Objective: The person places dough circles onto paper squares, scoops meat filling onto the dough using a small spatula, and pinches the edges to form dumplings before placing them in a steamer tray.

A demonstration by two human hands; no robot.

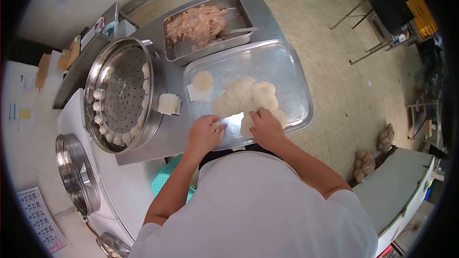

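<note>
Pale dough is under both my hands at the near edge of the tray (291,67). My left hand (204,134) is curled closed, pinching a small dough piece (220,131) between thumb and fingers. My right hand (267,126), just beside it, lies bent over a dough round (246,125); I cannot tell whether it grips or only presses. The overlapping pile of rounds (248,93) sits mid-tray. Beyond the tray stands the filling pan (237,16). Left of the tray is the steamer (122,81), with dumplings (107,134) along its wall. My worry is that the rounds touch and overlap, so one may stick and tear, or drag a neighbour over the tray's near lip.
</note>
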